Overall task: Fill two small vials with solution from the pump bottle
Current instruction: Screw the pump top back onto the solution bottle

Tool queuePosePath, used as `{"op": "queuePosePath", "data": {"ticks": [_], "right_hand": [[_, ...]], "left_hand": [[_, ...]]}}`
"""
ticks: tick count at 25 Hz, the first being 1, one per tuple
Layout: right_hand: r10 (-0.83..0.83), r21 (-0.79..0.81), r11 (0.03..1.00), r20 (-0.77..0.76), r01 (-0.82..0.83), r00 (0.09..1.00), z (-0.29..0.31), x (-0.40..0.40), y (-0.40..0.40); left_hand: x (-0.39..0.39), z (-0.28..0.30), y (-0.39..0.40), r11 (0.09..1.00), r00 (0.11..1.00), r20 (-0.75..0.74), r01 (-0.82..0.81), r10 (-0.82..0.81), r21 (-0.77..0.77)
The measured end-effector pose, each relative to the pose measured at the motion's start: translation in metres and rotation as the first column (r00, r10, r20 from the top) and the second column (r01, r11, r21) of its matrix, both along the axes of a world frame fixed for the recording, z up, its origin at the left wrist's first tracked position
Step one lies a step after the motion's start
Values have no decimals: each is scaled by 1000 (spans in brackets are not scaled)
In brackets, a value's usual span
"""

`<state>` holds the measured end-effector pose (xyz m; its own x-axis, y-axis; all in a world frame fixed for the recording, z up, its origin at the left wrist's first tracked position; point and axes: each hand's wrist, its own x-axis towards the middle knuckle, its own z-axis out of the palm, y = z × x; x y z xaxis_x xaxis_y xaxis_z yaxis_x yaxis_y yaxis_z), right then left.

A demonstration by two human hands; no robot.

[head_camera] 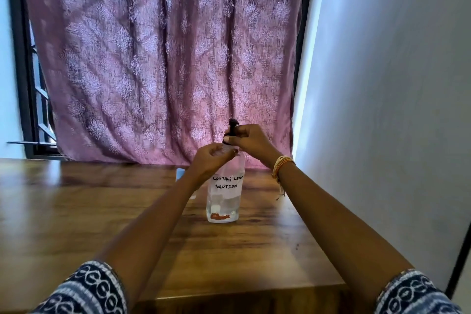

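A clear pump bottle (224, 201) with a handwritten "contact lens solution" label stands upright on the wooden table (76, 211), holding a little liquid at the bottom. My right hand (251, 141) grips its black pump head (233, 122) from the right, fingers curled over the top. My left hand (207, 160) is at the bottle's neck just below the pump. Its fingers curl round a small clear vial (221, 152), which they mostly hide. A small pale object (180, 173), too hidden to identify, lies on the table behind my left wrist.
A pink patterned curtain (165, 58) hangs over the window behind the table's far edge. A white wall (382, 109) runs close along the table's right side. The table's near right corner is just in front of my right forearm.
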<state>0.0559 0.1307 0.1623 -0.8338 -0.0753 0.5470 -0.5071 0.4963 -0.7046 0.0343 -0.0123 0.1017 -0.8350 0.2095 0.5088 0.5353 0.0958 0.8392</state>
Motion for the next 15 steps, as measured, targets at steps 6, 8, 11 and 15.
{"op": "queuePosePath", "data": {"ticks": [6,8,11,15], "right_hand": [[-235,0,972,-30,235,972,-10,-1,-15],[-54,-129,990,35,58,998,-10,-2,-19],[120,-277,956,85,-92,989,-3,-1,-12],[20,-153,988,10,-18,1000,-3,-2,-7]], "left_hand": [[3,-1,0,999,1000,27,12,-12,30],[1,-2,1,1000,999,40,-1,0,29],[-3,-4,1,999,998,52,-20,18,44],[-1,-4,1,999,999,31,6,-7,46]]}}
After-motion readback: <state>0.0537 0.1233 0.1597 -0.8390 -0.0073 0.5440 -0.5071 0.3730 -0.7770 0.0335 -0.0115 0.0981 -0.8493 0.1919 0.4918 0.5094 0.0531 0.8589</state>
